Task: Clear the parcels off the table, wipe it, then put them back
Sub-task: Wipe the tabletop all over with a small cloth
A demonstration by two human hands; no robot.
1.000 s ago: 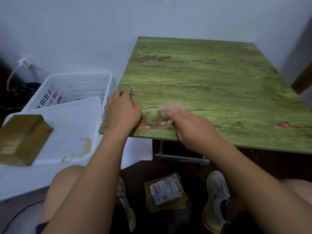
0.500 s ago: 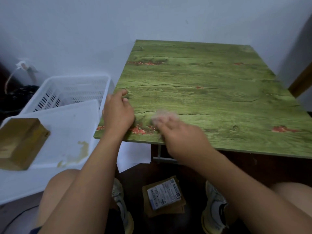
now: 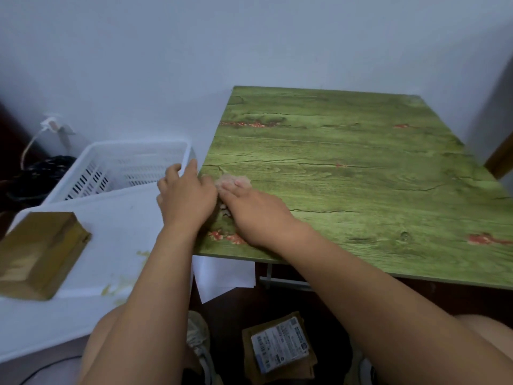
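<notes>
Right hand lay palm-down on the green table, fingers straight, pressing a pale crumpled wad — cloth or tissue, blur hid which — near the table's left edge. Left hand rested just beside it, fingers loosely over that edge, seemingly steadying the top.

Wad judged soft and light; flat finger pressure suits it better than a pinch.

Parcels were off the table: a brown box on the white surface to the left, long axis running away from the viewer; a flat labelled packet on the floor between the feet, long axis tilted away and rightward. Box judged stiff — grasp its long sides. Packet thin and light; lift by an edge.
</notes>
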